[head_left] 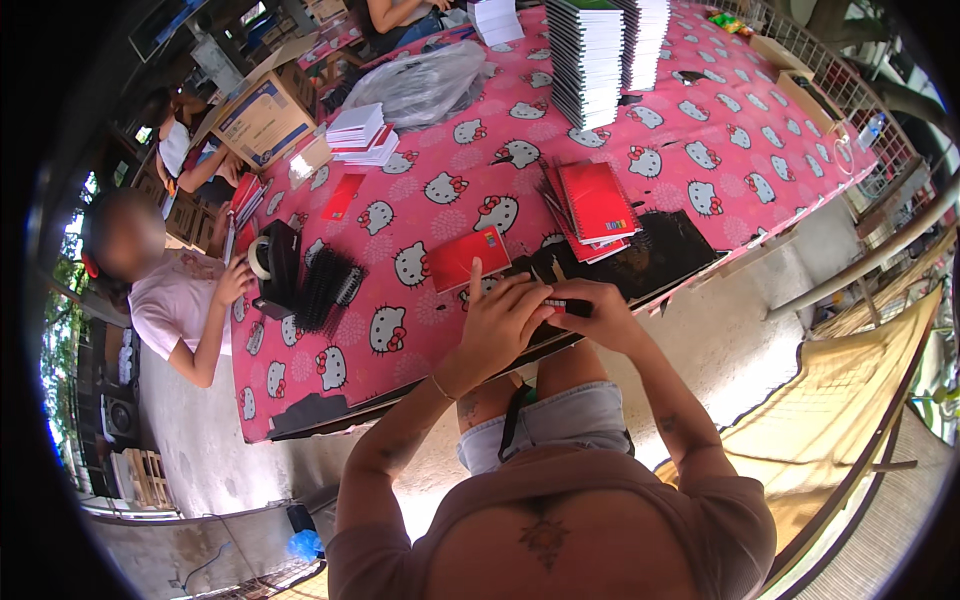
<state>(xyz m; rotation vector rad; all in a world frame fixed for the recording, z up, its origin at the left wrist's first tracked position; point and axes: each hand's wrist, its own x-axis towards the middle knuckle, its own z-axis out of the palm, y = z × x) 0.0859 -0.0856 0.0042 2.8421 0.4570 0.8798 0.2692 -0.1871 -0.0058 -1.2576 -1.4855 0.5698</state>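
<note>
small flat red piece with white blocks and a black edge [556, 306] sits between the person's two hands, above the near table edge, mostly covered by fingers; can't tell exactly what it is. right hand [600, 312]: fingers curled in, thumb and index nearly closed, pinching the piece. left hand [497, 325]: index sticking out straight, the other fingers bent and close together over the piece's left side; can't tell if they grip or only rest there

handling, as judged: light, fairly stiff, smooth face maybe a bit slippery, not very fragile though corners could crease; best held by opposite edges, thumb against fingertip

counts: one red rectangular booklet with a small coloured print [468, 260] flat just beyond the left hand; one pile of red-covered spiral notebooks [597, 200] beyond the right hand, several deep, exact number not readable; two tall stacks of white-paged notebooks with black spiral spines [586, 70] at the far side; one small red card [344, 197]; one black tape dispenser [279, 265] by a co-worker's hand [235, 280]; one bunch of black plastic binding coils [328, 290], too tangled to count; one open brown cardboard box [265, 125]; one pink cat-print tablecloth [380, 285] under it all
</note>
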